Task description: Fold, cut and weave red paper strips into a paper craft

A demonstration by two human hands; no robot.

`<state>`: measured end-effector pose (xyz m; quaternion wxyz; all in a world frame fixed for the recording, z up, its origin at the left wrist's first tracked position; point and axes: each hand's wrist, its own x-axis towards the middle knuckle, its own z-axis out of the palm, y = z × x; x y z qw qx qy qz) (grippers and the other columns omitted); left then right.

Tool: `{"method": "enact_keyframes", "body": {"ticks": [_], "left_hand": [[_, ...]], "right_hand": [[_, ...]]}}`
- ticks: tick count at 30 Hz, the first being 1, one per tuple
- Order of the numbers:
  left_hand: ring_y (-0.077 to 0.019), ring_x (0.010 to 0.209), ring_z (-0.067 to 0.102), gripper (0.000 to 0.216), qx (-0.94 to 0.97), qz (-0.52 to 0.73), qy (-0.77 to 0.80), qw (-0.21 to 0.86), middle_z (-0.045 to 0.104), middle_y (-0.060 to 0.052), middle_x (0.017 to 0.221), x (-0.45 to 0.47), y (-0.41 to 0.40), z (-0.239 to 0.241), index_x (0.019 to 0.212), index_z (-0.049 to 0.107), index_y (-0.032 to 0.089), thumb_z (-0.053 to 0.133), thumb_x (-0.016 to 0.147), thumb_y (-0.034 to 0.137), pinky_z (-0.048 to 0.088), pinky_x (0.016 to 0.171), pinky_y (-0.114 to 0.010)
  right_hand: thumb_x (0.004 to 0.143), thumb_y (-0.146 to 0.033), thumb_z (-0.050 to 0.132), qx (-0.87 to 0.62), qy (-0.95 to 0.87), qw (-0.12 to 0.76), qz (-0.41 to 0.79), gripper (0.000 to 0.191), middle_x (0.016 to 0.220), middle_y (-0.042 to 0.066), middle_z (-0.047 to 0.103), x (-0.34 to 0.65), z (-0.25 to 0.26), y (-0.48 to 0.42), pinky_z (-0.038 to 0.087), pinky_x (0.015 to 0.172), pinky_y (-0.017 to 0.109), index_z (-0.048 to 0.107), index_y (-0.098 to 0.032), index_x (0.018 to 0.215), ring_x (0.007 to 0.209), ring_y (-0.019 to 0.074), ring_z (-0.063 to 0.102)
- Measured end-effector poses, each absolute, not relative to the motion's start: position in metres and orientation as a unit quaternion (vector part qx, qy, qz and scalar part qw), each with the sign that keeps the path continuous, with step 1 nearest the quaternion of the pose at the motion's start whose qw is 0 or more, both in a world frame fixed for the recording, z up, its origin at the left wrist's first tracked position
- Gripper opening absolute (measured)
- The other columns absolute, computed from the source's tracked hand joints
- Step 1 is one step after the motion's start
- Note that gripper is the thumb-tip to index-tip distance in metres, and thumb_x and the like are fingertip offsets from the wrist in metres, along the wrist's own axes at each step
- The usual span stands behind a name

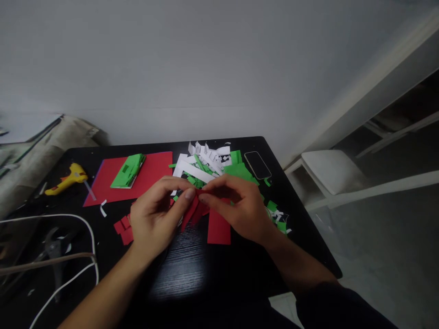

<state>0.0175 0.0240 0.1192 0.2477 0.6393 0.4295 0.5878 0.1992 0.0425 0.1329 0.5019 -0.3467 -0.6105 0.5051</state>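
Between my two hands is a red piece of paper (192, 214) with strips hanging down from it. My left hand (154, 212) pinches its upper left part between thumb and fingers. From the other side my right hand (242, 205) pinches the same paper, its fingertips close to those of the left. A flat red paper rectangle (218, 230) lies on the table under my right hand. Small folded red paper pieces (124, 230) rest beside my left hand. Behind the hands is a heap of white paper scraps (209, 160) mixed with green paper (238, 170).
On the black table (185, 274), a stack of green paper (128, 171) sits on a red sheet (157, 164). A yellow glue gun (68, 179), pliers (54, 251) and a white cable (91, 228) are at the left. A phone (258, 165) lies back right, near a white stool (331, 169).
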Motion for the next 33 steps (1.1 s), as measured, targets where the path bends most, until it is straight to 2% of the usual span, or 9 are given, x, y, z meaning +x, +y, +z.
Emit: {"method": "enact_keyframes", "body": {"ticks": [6,11,14,21,33], "left_hand": [[-0.0172,0.092,0.072,0.016,0.632,0.569,0.439,0.29,0.076,-0.002,0.103,0.0163,0.0259,0.119,0.108,0.076,0.027,0.073,0.094,0.022,0.059,0.084,-0.032],[-0.0156,0.085,0.071,0.011,0.643,0.556,0.451,0.273,0.076,-0.001,0.097,0.0138,0.0259,0.1194,0.102,0.077,0.026,0.074,0.093,0.021,0.058,0.078,-0.03],[-0.0154,0.082,0.07,0.009,0.665,0.542,0.449,0.247,0.076,-0.001,0.093,0.0129,0.0257,0.1211,0.1,0.077,0.025,0.075,0.092,0.022,0.057,0.075,-0.03],[-0.0145,0.08,0.068,0.011,0.715,0.508,0.443,0.182,0.076,-0.001,0.092,0.0139,0.0248,0.1238,0.103,0.076,0.025,0.074,0.093,0.019,0.054,0.072,-0.028],[-0.0143,0.075,0.067,0.005,0.736,0.475,0.451,0.171,0.074,-0.001,0.089,0.0136,0.0246,0.124,0.098,0.071,0.023,0.068,0.096,0.02,0.052,0.067,-0.027]], "right_hand": [[0.08,-0.022,0.086,-0.366,-0.563,0.532,0.515,0.015,0.082,-0.002,0.074,0.1982,0.1336,0.0434,0.062,0.068,0.026,0.074,-0.024,0.088,0.074,0.014,0.071],[0.082,-0.024,0.083,-0.346,-0.558,0.534,0.533,0.021,0.098,0.001,0.075,0.1994,0.1361,0.0416,0.063,0.076,0.028,0.073,-0.024,0.101,0.09,0.0162,0.074],[0.084,-0.026,0.082,-0.339,-0.57,0.514,0.545,0.024,0.102,0.002,0.075,0.2006,0.1375,0.0416,0.063,0.076,0.029,0.075,-0.025,0.107,0.091,0.017,0.074],[0.084,-0.029,0.083,-0.35,-0.599,0.518,0.501,0.01,0.088,0.001,0.075,0.1997,0.136,0.0444,0.062,0.068,0.028,0.078,-0.023,0.09,0.081,0.016,0.072],[0.085,-0.03,0.083,-0.373,-0.597,0.52,0.483,0.011,0.082,0.0,0.071,0.1982,0.1343,0.0433,0.059,0.064,0.028,0.075,-0.023,0.084,0.075,0.0153,0.069]]}}
